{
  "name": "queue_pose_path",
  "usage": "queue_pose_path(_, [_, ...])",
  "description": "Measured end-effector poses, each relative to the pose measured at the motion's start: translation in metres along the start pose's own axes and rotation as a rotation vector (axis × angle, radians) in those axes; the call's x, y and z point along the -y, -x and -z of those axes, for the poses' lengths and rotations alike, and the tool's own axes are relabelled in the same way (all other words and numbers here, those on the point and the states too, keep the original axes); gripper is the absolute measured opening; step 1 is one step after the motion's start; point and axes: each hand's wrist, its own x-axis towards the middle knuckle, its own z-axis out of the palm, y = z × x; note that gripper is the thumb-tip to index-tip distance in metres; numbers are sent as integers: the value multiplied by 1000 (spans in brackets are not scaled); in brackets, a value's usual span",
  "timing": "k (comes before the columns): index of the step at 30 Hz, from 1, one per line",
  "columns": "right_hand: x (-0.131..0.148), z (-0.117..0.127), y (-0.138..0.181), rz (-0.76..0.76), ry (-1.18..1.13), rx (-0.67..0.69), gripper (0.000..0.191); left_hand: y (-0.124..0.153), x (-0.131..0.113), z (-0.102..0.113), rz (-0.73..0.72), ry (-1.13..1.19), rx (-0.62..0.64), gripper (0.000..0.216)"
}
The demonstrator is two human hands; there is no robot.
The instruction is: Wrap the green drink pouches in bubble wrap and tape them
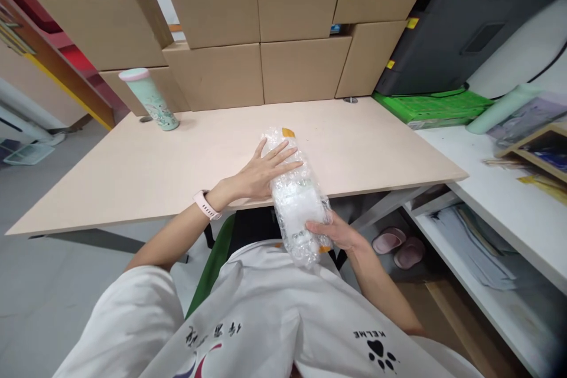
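Observation:
A long package in clear bubble wrap [301, 201] lies slanted over the table's front edge, its near end reaching towards my shirt. Something white shows through the wrap, but its kind cannot be made out. Orange-brown tape marks both ends. My left hand [266, 172], with a pale pink band at the wrist, rests flat on the upper part, fingers spread. My right hand [334, 229] grips the lower right side, its thumb on top and the other fingers hidden beneath.
On the pale wooden table [146, 171] stands a mint tumbler [150, 100] with a pink lid. Stacked cardboard boxes [217, 77] line the back. To the right are a green box [434, 107], a dark case [465, 23] and a white shelf [496, 183]. Pink slippers [390, 240] lie below.

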Motion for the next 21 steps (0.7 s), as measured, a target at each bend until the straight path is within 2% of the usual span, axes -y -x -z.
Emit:
queue_pose_path(4, [13,0,9,116,80,-26,49,2,-4,10,103,315,16,29])
queue_pose_path(6, [25,-10,12,196,96,-67,44,8,-13,9,138,423,-55,28])
queue_pose_path(9, [48,-32,9,313,60,-150,40,15,-28,-3,196,504,-199,30])
queue_pose_path(13, [76,-55,-9,332,50,-133,33,17,-40,-21,288,547,-255,35])
queue_pose_path(17, [85,-59,-34,293,65,-99,37,22,-36,-20,170,489,-235,40])
queue_pose_path(21, [82,-54,-57,290,99,-149,44,25,-29,-15,41,342,-176,38])
